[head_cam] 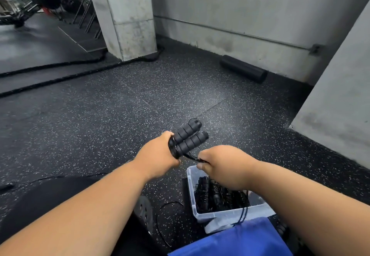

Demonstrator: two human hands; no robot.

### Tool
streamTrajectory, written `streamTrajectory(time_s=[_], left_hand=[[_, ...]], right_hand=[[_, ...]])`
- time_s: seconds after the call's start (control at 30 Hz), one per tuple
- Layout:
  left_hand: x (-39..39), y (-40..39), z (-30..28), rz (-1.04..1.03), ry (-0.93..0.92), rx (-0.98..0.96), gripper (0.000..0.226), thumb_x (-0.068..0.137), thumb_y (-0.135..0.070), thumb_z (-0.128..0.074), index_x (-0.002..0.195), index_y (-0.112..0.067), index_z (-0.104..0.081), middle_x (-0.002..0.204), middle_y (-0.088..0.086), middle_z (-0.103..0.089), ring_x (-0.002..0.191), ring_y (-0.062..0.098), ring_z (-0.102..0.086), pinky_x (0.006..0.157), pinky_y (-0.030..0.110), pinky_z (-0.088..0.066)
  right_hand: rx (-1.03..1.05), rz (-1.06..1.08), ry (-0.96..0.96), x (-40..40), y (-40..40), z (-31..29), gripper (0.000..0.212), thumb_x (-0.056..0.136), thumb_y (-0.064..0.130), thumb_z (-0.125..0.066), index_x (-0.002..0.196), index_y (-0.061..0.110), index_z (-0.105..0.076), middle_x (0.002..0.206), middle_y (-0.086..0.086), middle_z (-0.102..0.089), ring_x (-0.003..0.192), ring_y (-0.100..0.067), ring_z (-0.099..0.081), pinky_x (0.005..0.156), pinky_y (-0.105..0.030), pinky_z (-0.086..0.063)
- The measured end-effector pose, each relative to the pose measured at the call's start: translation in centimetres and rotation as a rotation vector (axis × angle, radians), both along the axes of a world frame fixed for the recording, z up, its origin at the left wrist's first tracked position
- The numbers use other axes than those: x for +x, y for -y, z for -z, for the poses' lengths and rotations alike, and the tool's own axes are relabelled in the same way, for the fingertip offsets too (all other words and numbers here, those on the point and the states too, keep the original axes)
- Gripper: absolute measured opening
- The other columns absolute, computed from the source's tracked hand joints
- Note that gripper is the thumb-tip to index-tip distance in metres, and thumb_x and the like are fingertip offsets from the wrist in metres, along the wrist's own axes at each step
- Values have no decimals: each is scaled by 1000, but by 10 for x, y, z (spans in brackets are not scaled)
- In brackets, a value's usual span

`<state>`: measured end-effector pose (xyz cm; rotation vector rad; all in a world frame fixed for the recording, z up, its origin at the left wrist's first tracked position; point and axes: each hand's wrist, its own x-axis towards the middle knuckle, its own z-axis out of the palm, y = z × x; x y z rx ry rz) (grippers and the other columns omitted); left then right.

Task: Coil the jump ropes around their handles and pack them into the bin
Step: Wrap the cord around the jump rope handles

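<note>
The left hand [158,153] gripped two black foam jump-rope handles [189,138] above the speckled floor [100,115], while the right hand [222,165] pinched the cord [193,156] over a clear bin [202,212] holding coiled ropes [218,195].

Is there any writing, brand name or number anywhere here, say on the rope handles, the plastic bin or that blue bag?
None can be read.
Jump rope handles, held in the left hand: plain black foam, no print showing.
Clear bin: no label visible.
Blue bag: plain fabric, no logo in view.
Concrete walls and pillar: only stains, no signs.
</note>
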<state>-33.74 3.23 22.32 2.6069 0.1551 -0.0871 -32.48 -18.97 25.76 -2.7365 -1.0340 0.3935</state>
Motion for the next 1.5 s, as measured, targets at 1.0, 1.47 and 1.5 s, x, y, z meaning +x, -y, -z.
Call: streamTrajectory(time_s=[1.0,1.47,1.5], left_hand=[[-2,20,27,269,-389,-66,31,73,-48,-86,88,-26,-69,65,-32,-65,66,0,-64,63,22,-50],[-32,41,-5,432,-42,-86,65,63,-61,-90,113,-43,-52,99,-20,-70,91,-1,-66,87,33,-57],[-32,39,-5,396,-31,-136,65,63,-59,-90,113,-44,-52,100,-21,-70,92,-3,-66,88,33,-57]], right_hand=[[38,-205,-205,-1,1,-26,17,88,46,-76,99,33,-78,88,14,-72,78,-5,-64,74,-26,-52],[594,233,-643,45,36,17,42,93,44,-73,87,4,-66,75,0,-62,66,-8,-54,61,-25,-44],[666,217,-687,44,35,20,38,96,41,-70,88,5,-65,76,0,-60,67,-8,-53,62,-24,-44]])
